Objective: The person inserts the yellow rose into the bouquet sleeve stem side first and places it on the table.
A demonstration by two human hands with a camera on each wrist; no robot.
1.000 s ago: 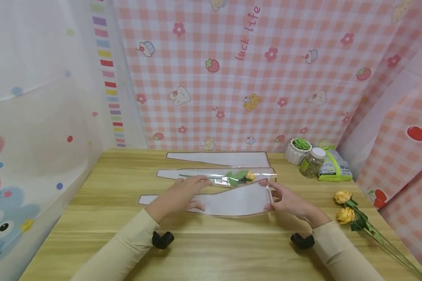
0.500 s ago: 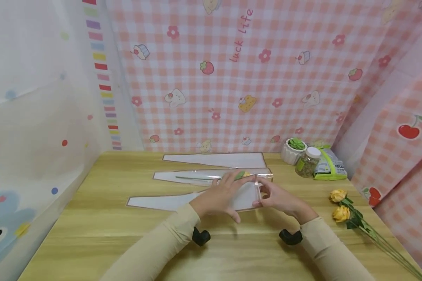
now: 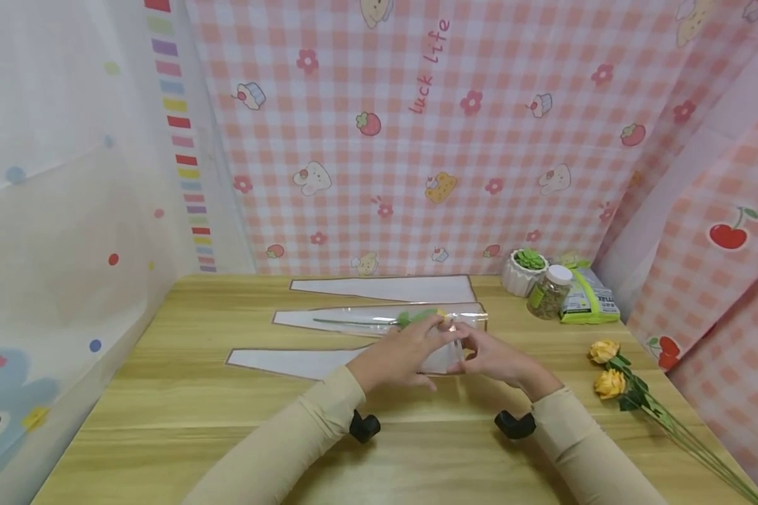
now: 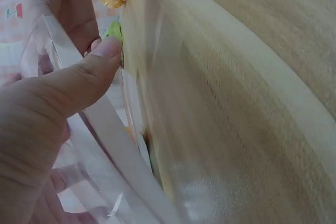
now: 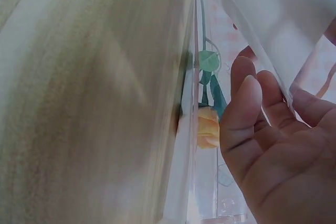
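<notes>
A pink-and-white checked cloth (image 3: 335,161) hangs at twelve o'clock, behind a wood-grain table (image 3: 164,407). On the table are three long tapering sleeves, narrow ends toward nine o'clock: a far sleeve (image 3: 417,286), a middle sleeve (image 3: 293,318) and, nearest the person, a near sleeve (image 3: 297,361). Each shows white with a brown edge. Two loose roses (image 3: 634,396), yellow on thin green stems, lie toward four o'clock. The right hand (image 3: 499,359) grips the near sleeve's wide end with curled fingers; the left hand (image 3: 401,354) spreads wide across it, thumb stretched out.

At two o'clock stand a lime-trimmed bag (image 3: 590,298), a ribbed white pot (image 3: 521,279) holding a green succulent, and a clear, white-lidded jar (image 3: 549,294) of greenish-brown bits. The middle sleeve contains a single rose (image 5: 208,128); its bloom, largely covered in the head view, shows orange-yellow from the right wrist. Only the left wrist view shows fingers through the glossy, transparent film.
</notes>
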